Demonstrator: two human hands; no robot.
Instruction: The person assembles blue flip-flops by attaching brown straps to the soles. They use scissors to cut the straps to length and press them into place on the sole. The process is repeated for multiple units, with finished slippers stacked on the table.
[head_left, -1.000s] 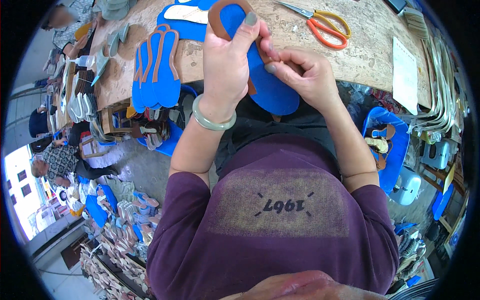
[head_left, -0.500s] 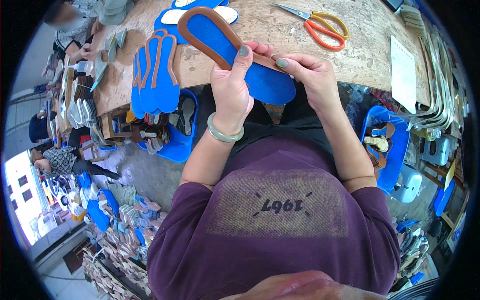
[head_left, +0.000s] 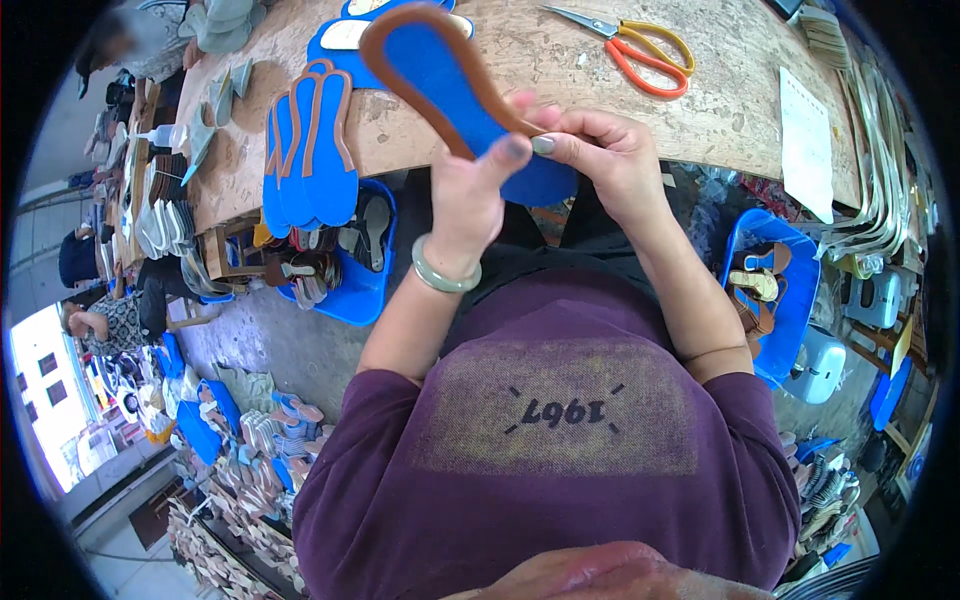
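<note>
A blue insole with a brown edge strip (head_left: 428, 75) is held up between my two hands, over the table's near edge. My left hand (head_left: 474, 190) grips its middle, the thumb lying on the blue face. My right hand (head_left: 612, 160) pinches the brown strip along the insole's right side between thumb and fingers. The strip runs round the far end, while the rounded near end shows plain blue, partly behind my left hand. Several similar blue insoles with brown strips (head_left: 325, 185) lie fanned over the table edge on the left.
Scissors with orange and yellow handles (head_left: 655, 62) lie on the wooden table (head_left: 740, 120). Plain blue insoles (head_left: 335, 35) rest at the back. Blue bins (head_left: 372, 290) stand below on both sides. A paper sheet (head_left: 805, 150) and bundled strips (head_left: 880, 170) are at right. People (head_left: 120, 320) are at left.
My left hand and thumb have shifted lower along the insole. The insole has turned slightly, and my right hand's pinch has moved a little left and toward me along the strip.
</note>
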